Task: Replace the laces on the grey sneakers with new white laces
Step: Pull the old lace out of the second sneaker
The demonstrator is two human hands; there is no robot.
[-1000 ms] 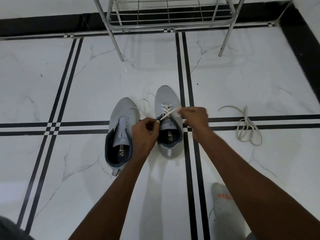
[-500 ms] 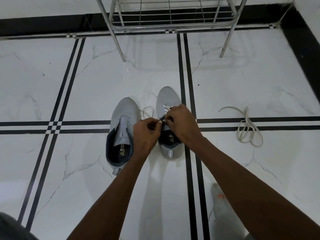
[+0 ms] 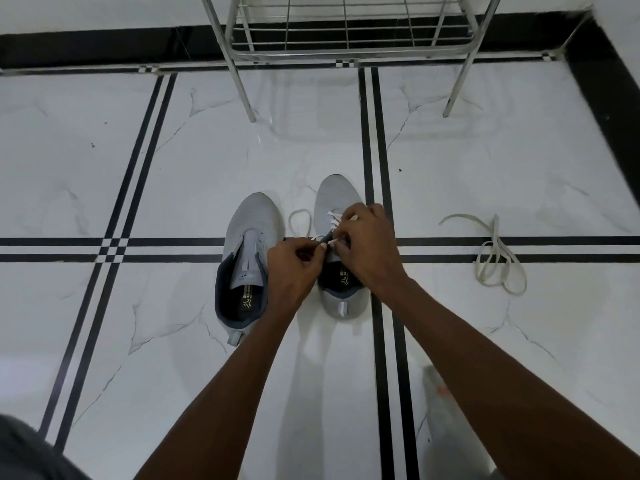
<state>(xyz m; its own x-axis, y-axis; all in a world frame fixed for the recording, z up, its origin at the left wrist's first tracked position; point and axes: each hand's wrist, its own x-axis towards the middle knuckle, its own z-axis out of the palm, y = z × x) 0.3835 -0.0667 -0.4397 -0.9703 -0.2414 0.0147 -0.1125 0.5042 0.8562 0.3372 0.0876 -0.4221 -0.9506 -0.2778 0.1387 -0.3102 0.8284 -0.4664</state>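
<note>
Two grey sneakers stand side by side on the tiled floor, toes pointing away from me. The left sneaker (image 3: pixel 251 244) has no lace in its eyelets. The right sneaker (image 3: pixel 334 195) carries a new white lace (image 3: pixel 333 216) crossed over its upper eyelets, with a slack loop (image 3: pixel 298 221) lying between the shoes. My left hand (image 3: pixel 294 268) pinches one lace end beside the tongue. My right hand (image 3: pixel 369 244) covers the shoe's throat and grips the other lace end; the eyelets under it are hidden.
A loose off-white lace (image 3: pixel 497 258) lies coiled on the floor to the right. A metal wire rack (image 3: pixel 346 32) stands on thin legs against the far wall. My socked foot (image 3: pixel 446 420) rests at the lower right.
My right hand, which held the lace pulled out to the right a second ago, has come back over the shoe's throat. My left hand has stayed beside the tongue.
</note>
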